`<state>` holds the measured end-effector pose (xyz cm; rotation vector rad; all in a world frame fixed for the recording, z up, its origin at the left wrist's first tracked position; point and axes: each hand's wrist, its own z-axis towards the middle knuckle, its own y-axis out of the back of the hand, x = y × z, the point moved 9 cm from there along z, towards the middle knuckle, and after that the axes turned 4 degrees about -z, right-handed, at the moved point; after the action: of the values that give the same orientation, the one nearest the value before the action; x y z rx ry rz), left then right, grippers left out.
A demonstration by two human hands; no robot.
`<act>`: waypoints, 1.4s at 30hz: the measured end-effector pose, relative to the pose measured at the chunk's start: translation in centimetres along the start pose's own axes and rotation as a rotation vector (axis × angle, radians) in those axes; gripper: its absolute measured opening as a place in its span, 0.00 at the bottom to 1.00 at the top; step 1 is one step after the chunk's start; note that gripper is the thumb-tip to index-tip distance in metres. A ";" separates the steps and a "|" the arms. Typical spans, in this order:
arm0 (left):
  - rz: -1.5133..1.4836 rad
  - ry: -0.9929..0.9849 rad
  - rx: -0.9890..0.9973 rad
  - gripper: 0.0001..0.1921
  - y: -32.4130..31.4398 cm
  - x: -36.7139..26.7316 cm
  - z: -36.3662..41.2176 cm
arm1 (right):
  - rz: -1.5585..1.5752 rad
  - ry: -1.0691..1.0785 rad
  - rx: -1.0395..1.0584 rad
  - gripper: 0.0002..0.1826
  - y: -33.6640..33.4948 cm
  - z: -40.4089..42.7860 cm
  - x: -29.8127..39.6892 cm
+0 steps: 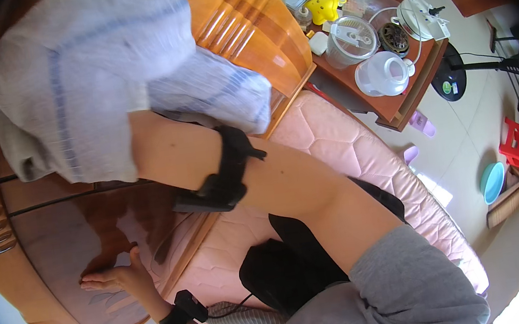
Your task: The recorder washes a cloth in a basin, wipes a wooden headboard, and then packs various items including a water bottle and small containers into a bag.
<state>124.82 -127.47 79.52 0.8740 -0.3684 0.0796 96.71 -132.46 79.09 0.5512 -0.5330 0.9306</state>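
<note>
A white cloth with blue stripes [97,85] covers my right hand, whose fingers are hidden. The right forearm [174,148] reaches out from under it, wearing a black strap with a device [225,181]. The cloth hangs over the carved top rail of a glossy wooden headboard [232,32], and one end drapes down to the right. At the lower left, my left hand [127,276] is spread with its fingertips at the dark, shiny headboard panel [53,238], which reflects an arm. It holds nothing. Another strapped black device [188,309] is on the left wrist.
A pink quilted mattress [314,130] lies below the headboard. The bedside cabinet [394,105] holds a lidded clear container [352,41], a translucent jar [383,74], a yellow star figure [323,7] and cables. A red stool [515,143] and a turquoise basin [493,183] are on the floor.
</note>
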 end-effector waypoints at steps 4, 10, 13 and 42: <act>0.011 -0.015 -0.006 0.60 -0.2 0.1 -0.1 | 0.025 -0.003 0.100 0.03 -0.6 -2.8 -0.2; 0.010 -0.024 0.023 0.61 -0.8 0.3 -0.3 | 0.096 -0.026 0.155 0.03 -1.1 -3.4 -0.3; 0.023 -0.005 0.039 0.62 -0.8 0.4 -0.2 | 0.186 -0.020 0.115 0.03 -0.3 -0.5 -0.5; 0.022 -0.026 -0.029 0.60 0.0 -0.1 0.0 | -0.454 -0.527 -0.199 0.17 1.9 -20.5 -14.1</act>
<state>124.74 -127.45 79.44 0.8434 -0.4030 0.0829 91.94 -126.65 55.29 0.7019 -0.9170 0.2872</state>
